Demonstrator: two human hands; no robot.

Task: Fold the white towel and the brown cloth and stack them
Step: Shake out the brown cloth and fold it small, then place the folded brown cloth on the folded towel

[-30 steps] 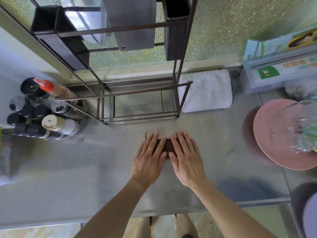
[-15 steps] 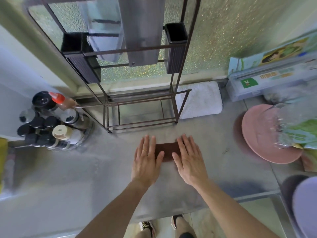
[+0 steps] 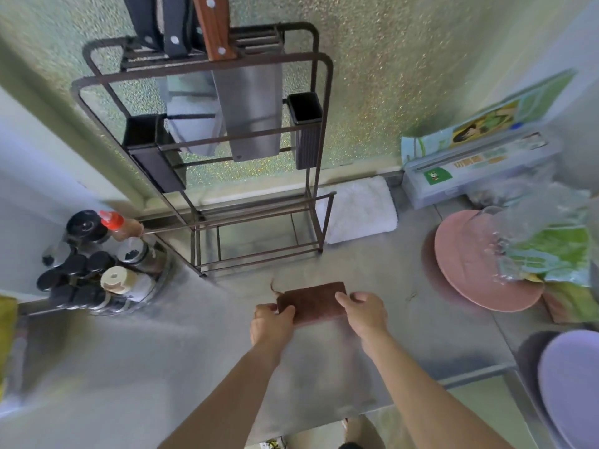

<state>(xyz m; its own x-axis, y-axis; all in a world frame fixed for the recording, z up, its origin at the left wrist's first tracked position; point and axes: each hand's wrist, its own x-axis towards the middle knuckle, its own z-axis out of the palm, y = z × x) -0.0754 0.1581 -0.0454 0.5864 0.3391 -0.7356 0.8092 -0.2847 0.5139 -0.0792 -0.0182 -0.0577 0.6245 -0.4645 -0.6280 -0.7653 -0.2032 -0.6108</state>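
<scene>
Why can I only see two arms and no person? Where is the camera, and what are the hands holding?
The camera sits on the person's head and looks down, so you see only their arms, like when you look at your own hands. They stand at a grey kitchen counter. The left hand and the right hand each pinch one end of a small folded brown cloth. Further back lies a folded white towel, beside a metal rack that holds knives. On the left stand spice jars, and on the right a pink plate. The brown cloth is not yet on the towel.
</scene>
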